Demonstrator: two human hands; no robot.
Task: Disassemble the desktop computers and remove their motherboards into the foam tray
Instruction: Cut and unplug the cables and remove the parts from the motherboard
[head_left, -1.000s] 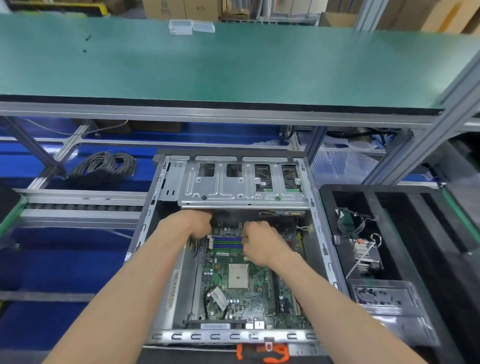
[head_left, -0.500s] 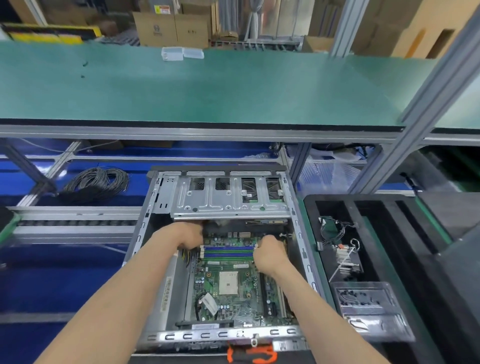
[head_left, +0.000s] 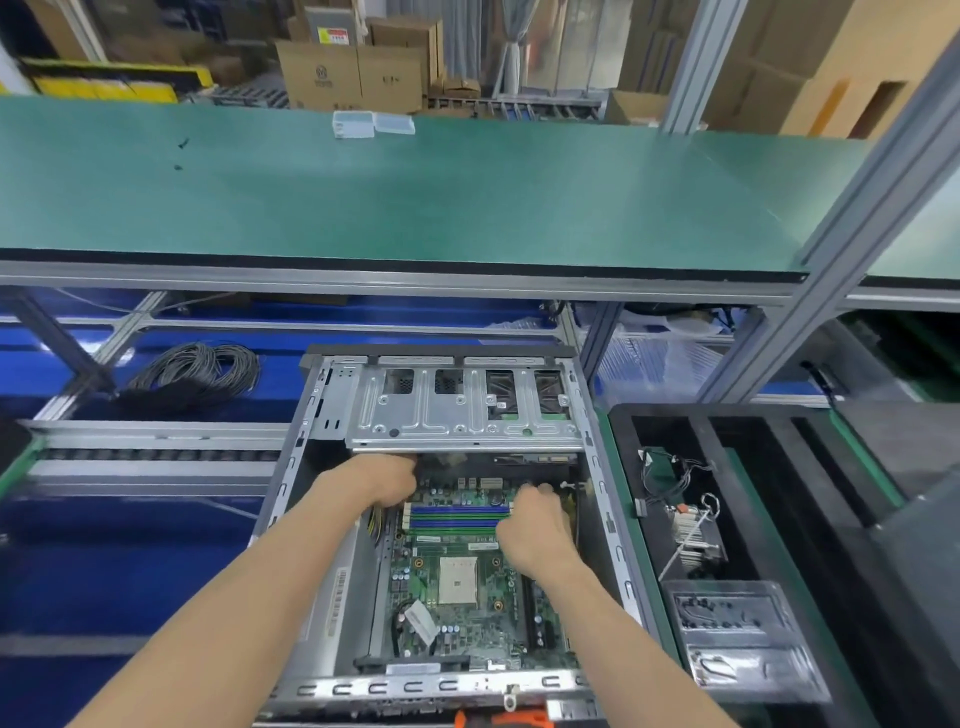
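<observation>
While the orange-handled tool (head_left: 501, 719) lies at the very near edge below the case, both forearms reach forward into the open computer case (head_left: 605, 499). The motherboard (head_left: 457, 587) lies flat on the case floor, its long axis running away from the person, with the square socket (head_left: 457, 578) about midway along it. Both hands work at its far end. The right hand (head_left: 535, 530) sits by the right end of the blue and green memory slots (head_left: 454, 517), fingers curled down onto the board; what they pinch, if anything, I cannot tell. The left hand (head_left: 387, 480) is at the far left corner beside a yellow cable bundle (head_left: 375, 519), fingers bent under the metal drive cage (head_left: 462, 402) and hidden, so its grip is unclear too.

That cage overhangs the board's far edge, so I judge the board must slide toward the person before it can tilt up. The case walls crowd both sides; the open room is upward over the near half. The black foam tray (head_left: 795, 519) stands just right of the case, nearer the right hand, already holding small parts and clear bags. Farther off stretch a coil of grey cable (head_left: 195, 374) and the green bench (head_left: 415, 192).
</observation>
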